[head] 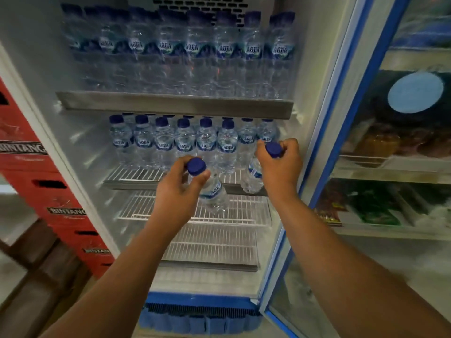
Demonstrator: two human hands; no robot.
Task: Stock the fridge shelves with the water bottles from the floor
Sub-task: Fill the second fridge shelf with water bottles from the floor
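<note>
The open fridge has a top shelf [175, 107] packed with blue-capped water bottles [170, 50]. The middle wire shelf [131, 175] carries several more bottles [163, 142] at its back. My left hand [178, 189] grips a water bottle [213, 191] by the neck, tilted, in front of that shelf's middle. My right hand [280, 164] holds a second bottle [253, 176] by its cap end, at the shelf's right front edge.
Two lower wire shelves [244, 211] hold nothing. The glass fridge door [324, 152] stands open on the right, with a second stocked cooler [395, 142] beyond it. Red crates [36, 172] are stacked against the fridge's left side.
</note>
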